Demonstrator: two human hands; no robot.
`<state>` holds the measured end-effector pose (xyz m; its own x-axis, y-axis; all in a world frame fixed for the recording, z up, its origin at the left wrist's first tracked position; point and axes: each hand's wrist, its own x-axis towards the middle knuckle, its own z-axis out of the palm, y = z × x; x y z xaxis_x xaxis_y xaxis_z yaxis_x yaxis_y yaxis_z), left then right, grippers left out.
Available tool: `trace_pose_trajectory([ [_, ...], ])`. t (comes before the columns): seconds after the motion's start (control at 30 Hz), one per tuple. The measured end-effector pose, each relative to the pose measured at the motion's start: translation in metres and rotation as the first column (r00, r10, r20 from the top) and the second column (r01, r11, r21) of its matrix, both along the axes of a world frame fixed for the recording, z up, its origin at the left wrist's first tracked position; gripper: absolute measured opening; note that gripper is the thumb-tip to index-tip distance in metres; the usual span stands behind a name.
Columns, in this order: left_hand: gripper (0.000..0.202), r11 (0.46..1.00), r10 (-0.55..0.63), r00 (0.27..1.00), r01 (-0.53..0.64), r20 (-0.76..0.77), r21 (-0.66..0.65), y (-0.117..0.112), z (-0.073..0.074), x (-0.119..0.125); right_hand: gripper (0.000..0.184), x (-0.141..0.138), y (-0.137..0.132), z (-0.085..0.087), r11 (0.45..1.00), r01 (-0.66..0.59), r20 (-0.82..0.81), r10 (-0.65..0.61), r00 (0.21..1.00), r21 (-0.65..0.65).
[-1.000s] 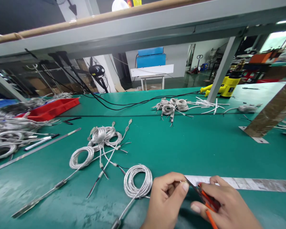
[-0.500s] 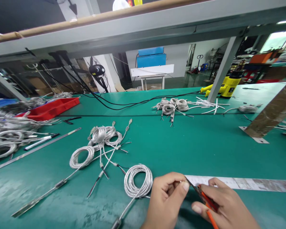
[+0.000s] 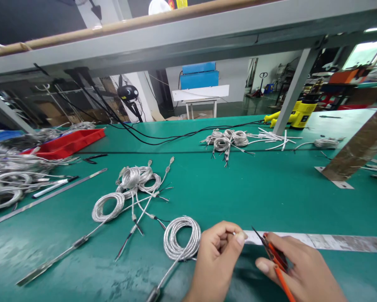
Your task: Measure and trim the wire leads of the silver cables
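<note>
My left hand (image 3: 218,258) is closed in a pinch, thumb against fingertips, with a small pale bit of cable end showing at the grip. From behind that hand a strand leads to a coiled clear-jacketed silver cable (image 3: 182,239) lying just left of it. My right hand (image 3: 301,268) is wrapped round orange-handled cutters (image 3: 278,262), whose dark tips point up and left, apart from my left fingertips. Beneath and behind both hands lies a steel ruler (image 3: 339,243), partly covered by them.
Several coiled cables (image 3: 134,180) with bared wire ends lie left of centre. Farther back are another cable bunch (image 3: 229,140), white tubes (image 3: 279,137) and yellow heat guns (image 3: 301,113). A red tray (image 3: 68,144) stands left; a metal post (image 3: 358,142) rises right, under an overhead shelf beam.
The cutters have drawn back to the right, away from my left fingertips, as my right hand shifted slightly right. My left hand has moved a little left and up.
</note>
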<state>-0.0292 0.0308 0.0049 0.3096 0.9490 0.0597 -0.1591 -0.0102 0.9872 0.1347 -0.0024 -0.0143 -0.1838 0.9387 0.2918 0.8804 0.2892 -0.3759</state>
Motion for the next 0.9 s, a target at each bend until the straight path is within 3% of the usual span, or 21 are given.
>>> trace_pose_trajectory([
  [0.2,0.018,0.999,-0.027,1.0,0.028,0.015,-0.044,0.001,0.005,-0.001,0.038,-0.001,0.001,0.009,1.0,0.013,0.061,-0.011,0.998,-0.023],
  [0.47,0.015,0.997,-0.035,0.999,0.034,-0.009,-0.069,0.002,0.007,0.001,0.038,0.004,0.006,0.0,0.999,0.033,0.054,-0.032,0.998,-0.002],
  [0.57,0.014,0.994,-0.04,0.998,0.035,-0.056,-0.1,0.004,0.006,0.0,0.043,0.019,0.014,-0.001,0.988,0.139,0.108,-0.146,0.983,0.073],
  [0.7,0.017,0.99,-0.056,0.992,0.04,-0.112,-0.137,0.006,0.002,0.0,0.038,0.054,0.036,-0.002,0.91,0.343,0.264,-0.399,0.878,0.234],
  [0.83,0.017,0.982,-0.095,0.987,0.072,-0.129,-0.175,0.009,-0.002,0.0,0.035,0.091,0.059,-0.014,0.944,0.315,0.199,-0.33,0.923,0.101],
  [0.9,0.015,0.98,-0.103,0.985,0.076,-0.138,-0.183,0.01,-0.004,-0.001,0.037,0.102,0.066,-0.021,0.95,0.293,0.151,-0.307,0.94,0.11],
])
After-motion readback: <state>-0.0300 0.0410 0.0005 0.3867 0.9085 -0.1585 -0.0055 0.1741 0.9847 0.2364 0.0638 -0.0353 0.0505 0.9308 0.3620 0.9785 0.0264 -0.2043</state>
